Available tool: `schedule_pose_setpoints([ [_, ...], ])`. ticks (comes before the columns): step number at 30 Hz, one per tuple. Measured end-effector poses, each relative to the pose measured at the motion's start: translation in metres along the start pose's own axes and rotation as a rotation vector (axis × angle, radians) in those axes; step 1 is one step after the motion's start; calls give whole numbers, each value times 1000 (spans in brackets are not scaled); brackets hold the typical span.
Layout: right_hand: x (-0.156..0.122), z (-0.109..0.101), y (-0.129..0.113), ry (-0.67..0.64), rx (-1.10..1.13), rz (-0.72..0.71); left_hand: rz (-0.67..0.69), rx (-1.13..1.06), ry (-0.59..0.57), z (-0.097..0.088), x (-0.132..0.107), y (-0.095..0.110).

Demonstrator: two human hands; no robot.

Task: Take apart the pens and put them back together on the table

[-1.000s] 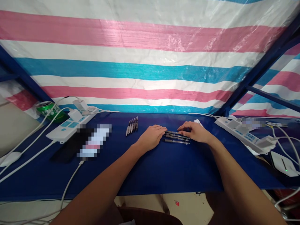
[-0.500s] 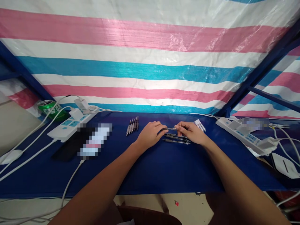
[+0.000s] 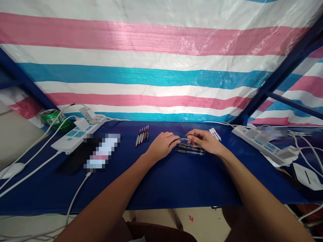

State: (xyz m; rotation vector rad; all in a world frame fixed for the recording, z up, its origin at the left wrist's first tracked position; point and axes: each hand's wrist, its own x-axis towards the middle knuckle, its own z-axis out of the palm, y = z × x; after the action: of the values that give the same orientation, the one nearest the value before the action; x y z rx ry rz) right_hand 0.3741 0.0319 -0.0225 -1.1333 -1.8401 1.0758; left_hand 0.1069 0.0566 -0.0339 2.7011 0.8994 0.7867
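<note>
Over the middle of the blue table, my left hand (image 3: 163,145) is closed on one end of a slim pen (image 3: 183,139). The fingers of my right hand (image 3: 205,141) pinch the pen's other end, and the pen lies level between both hands. Just below my fingers several dark clear-barrelled pens (image 3: 189,152) rest side by side, partly covered by my right hand. To the left of my left hand, several grey-gripped pens (image 3: 142,135) lie in a neat row. Beyond my right wrist there is a small group of white pens (image 3: 215,134).
A power strip (image 3: 75,134) with chargers, a green can (image 3: 54,118) and a phone (image 3: 103,151) on a cable occupy the left. On the right are another power strip (image 3: 264,146) and a white device (image 3: 308,176). Striped sheeting (image 3: 161,77) hangs behind the table.
My right index finger has shifted slightly left and lifted a little off the pen's end. My left hand and the lying pens stay nearly where they were.
</note>
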Motion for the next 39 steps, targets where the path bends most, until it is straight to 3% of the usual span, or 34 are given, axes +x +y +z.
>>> schedule_pose_setpoints([
  [13,-1,3,-1,-31,-18,8,-10,-13,-8,2,-1,1],
  [19,2,1,4,115,-175,-94,-22,-64,-11,0,0,3],
  [25,1,4,-2,142,-221,-191,-140,-236,-86,-9,2,12],
  [33,-1,4,-7,91,-146,-52,-152,-331,-99,-14,2,17],
  [39,0,-3,0,148,-153,-143,-173,-325,-102,-12,1,13],
])
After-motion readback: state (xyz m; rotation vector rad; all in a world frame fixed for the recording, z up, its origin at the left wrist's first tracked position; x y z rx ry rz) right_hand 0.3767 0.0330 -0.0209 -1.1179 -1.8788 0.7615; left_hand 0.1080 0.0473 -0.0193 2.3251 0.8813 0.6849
